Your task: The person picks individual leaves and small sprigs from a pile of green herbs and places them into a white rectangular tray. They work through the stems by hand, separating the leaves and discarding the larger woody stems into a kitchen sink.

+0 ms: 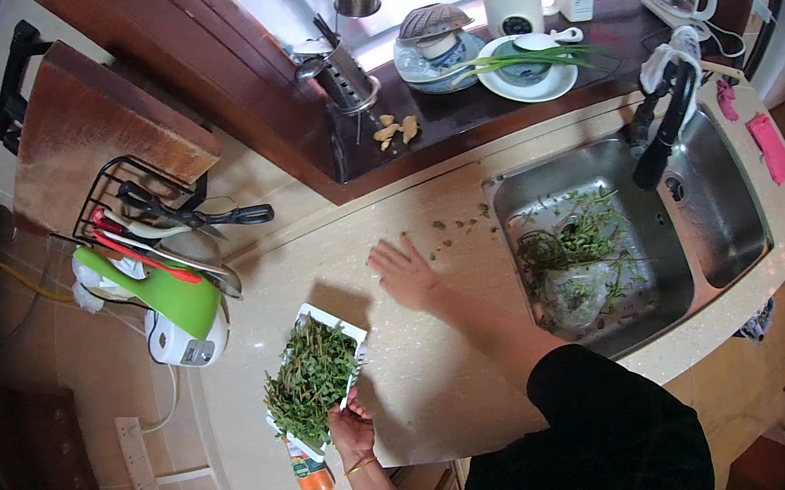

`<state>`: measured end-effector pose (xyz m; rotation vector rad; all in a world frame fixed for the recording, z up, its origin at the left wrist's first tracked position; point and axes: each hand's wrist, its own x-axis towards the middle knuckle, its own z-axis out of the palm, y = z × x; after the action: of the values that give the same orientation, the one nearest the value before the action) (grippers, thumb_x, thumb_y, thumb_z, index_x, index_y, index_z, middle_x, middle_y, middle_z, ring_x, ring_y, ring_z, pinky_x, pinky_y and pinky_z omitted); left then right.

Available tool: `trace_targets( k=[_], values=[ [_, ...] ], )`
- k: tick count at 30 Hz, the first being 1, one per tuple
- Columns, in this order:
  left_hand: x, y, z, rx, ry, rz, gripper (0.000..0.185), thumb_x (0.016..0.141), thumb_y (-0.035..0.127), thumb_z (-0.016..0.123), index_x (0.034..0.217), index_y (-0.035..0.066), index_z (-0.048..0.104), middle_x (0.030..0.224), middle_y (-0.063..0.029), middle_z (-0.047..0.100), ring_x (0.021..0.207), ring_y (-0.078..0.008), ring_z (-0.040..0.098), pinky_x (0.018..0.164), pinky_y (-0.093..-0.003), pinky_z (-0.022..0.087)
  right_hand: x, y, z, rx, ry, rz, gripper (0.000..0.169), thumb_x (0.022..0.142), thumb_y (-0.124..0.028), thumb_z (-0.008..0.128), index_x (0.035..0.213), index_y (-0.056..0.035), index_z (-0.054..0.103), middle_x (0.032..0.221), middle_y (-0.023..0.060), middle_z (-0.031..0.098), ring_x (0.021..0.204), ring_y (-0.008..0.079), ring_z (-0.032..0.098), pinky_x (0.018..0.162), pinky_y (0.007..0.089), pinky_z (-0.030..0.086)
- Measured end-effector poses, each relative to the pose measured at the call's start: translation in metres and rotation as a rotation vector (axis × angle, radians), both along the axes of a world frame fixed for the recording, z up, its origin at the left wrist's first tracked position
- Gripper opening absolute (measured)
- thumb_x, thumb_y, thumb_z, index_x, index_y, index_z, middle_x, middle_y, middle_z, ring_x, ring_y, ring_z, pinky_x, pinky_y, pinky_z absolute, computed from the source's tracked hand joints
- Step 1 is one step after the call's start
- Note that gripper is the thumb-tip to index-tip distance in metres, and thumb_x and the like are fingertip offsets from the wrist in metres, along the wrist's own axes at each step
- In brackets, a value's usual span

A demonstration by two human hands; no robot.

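Observation:
My left hand, with a bangle at the wrist, grips the near right rim of a white plastic basket. Leafy green stems are heaped in the basket and hide most of it. An orange-and-green package lies partly beneath the basket's near end. Farther right, my right hand is palm down at the counter, its fingers spread and holding nothing. Small scraps of greens are scattered between that hand and the sink.
Stems and a clear plastic bag lie in the double steel sink, under a black faucet. Spring onions cross dishes on the sill, near pieces of ginger. A utensil rack and cutting board stand left.

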<state>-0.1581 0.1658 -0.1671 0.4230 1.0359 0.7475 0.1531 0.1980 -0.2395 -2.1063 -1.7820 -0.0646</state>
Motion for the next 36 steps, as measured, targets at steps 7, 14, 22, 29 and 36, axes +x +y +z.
trace_targets(
  k=[7, 14, 22, 29, 36],
  values=[
    [0.01, 0.005, -0.035, -0.016, 0.001, -0.087, 0.038, 0.085, 0.027, 0.043, 0.1, -0.002, 0.059, 0.068, 0.001, 0.054, 0.057, -0.0101, 0.047, 0.053, -0.0233, 0.041, 0.148, -0.135, -0.023, -0.202, -0.329, -0.616, 0.045, 0.086, -0.028, 0.046, 0.127, -0.0082, 0.048, 0.14, 0.0097, 0.036, 0.133, 0.0271, 0.027, 0.108, 0.0526, 0.015],
    [0.006, 0.018, -0.065, -0.022, -0.045, -0.141, 0.04, 0.087, 0.03, 0.04, 0.097, -0.003, 0.061, 0.063, 0.0027, 0.05, 0.054, -0.0096, 0.045, 0.05, -0.0216, 0.039, 0.192, -0.288, -0.111, -0.12, 0.863, -0.579, 0.05, 0.091, -0.042, 0.042, 0.112, -0.0014, 0.061, 0.12, 0.0147, 0.058, 0.111, 0.03, 0.053, 0.095, 0.0403, 0.038],
    [0.015, -0.013, -0.028, -0.014, 0.056, -0.168, 0.042, 0.091, 0.037, 0.045, 0.094, 0.0, 0.065, 0.064, 0.0034, 0.054, 0.053, -0.009, 0.046, 0.053, -0.0191, 0.04, 0.14, -0.287, -0.027, 0.244, 0.878, -0.43, 0.017, 0.086, -0.009, 0.059, 0.1, 0.0003, 0.063, 0.086, 0.0091, 0.064, 0.078, 0.0168, 0.059, 0.072, 0.0295, 0.046],
    [-0.015, -0.089, -0.028, 1.061, 1.269, -0.413, 0.032, 0.064, 0.012, 0.075, 0.093, 0.003, 0.066, 0.076, -0.0133, 0.061, 0.07, -0.0249, 0.059, 0.066, -0.0336, 0.048, 0.118, -0.215, -0.01, 0.154, 0.788, -0.292, 0.03, 0.086, -0.012, 0.057, 0.114, -0.0021, 0.058, 0.108, 0.017, 0.061, 0.098, 0.0292, 0.059, 0.085, 0.0358, 0.045],
    [0.014, -0.129, -0.04, 0.975, 1.412, -0.209, 0.012, 0.071, 0.007, 0.068, 0.08, 0.002, 0.062, 0.076, -0.0147, 0.058, 0.071, -0.0315, 0.058, 0.067, -0.038, 0.048, 0.104, -0.193, -0.029, 0.065, 0.692, -0.373, 0.036, 0.089, -0.012, 0.049, 0.124, -0.0052, 0.051, 0.122, 0.0192, 0.049, 0.11, 0.0339, 0.05, 0.091, 0.0385, 0.041]
  ],
)
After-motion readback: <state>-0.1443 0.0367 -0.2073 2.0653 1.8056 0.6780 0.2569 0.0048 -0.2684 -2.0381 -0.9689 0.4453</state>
